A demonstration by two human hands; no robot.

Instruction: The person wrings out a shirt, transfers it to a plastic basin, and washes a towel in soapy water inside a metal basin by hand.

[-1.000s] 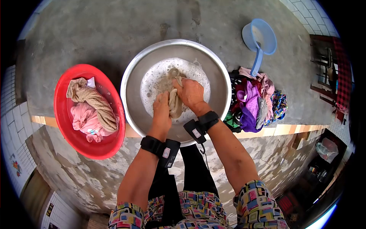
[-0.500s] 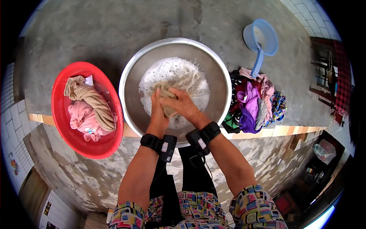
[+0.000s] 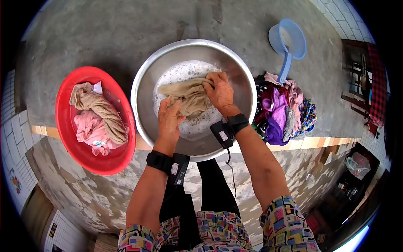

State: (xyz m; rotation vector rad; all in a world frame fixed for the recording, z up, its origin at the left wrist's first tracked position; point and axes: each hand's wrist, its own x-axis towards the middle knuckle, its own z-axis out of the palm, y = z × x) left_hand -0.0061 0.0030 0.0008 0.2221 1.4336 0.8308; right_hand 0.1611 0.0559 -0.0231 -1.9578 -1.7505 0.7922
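A wet beige cloth garment (image 3: 191,96) is spread in the soapy water of a large metal basin (image 3: 157,63). My right hand (image 3: 220,93) grips its upper right end, fingers curled round a bunched fold. At the garment's lower left edge, my left hand (image 3: 168,119) has its fingers closed on the fabric, with the thumb partly apart. White suds (image 3: 187,69) surround the cloth, and the water beneath looks brownish. Which kind of garment it is, I cannot tell.
Left of the basin stands a red tub (image 3: 65,138) with a twisted beige knit (image 3: 103,111) and pink clothing (image 3: 90,128). A pile of coloured clothes (image 3: 277,107) lies on the right. Behind it sits a blue dipper (image 3: 300,40) on the concrete slab (image 3: 105,33).
My hands have moved apart, the right one up and rightward, the left slightly down and leftward. The bunched beige garment has opened out between them.
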